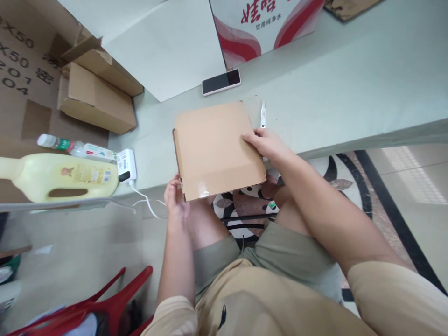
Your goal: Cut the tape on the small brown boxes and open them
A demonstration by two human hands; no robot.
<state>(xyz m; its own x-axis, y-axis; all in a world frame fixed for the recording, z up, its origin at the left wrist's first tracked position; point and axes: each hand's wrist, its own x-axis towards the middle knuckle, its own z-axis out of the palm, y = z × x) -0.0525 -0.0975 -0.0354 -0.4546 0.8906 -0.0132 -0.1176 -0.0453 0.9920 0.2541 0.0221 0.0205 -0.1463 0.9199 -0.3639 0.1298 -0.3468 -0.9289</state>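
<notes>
A flat brown cardboard box (215, 147) is held over the near edge of a pale green table (350, 93), above my knees. My left hand (176, 198) grips its near left corner from below, fingers curled round the edge. My right hand (266, 143) rests on the box's right side, fingers pressed over the top face and thumb at the edge. The box looks closed, with clear tape shining near its front edge.
A phone (221, 82) lies face up behind the box, a small white tool (262, 115) beside it. A red-and-white water carton (262, 25) stands at the back. Left are cardboard boxes (94, 95), a yellow jug (59, 177), a bottle (75, 147), a white charger (126, 165). Red chair (105, 298) below left.
</notes>
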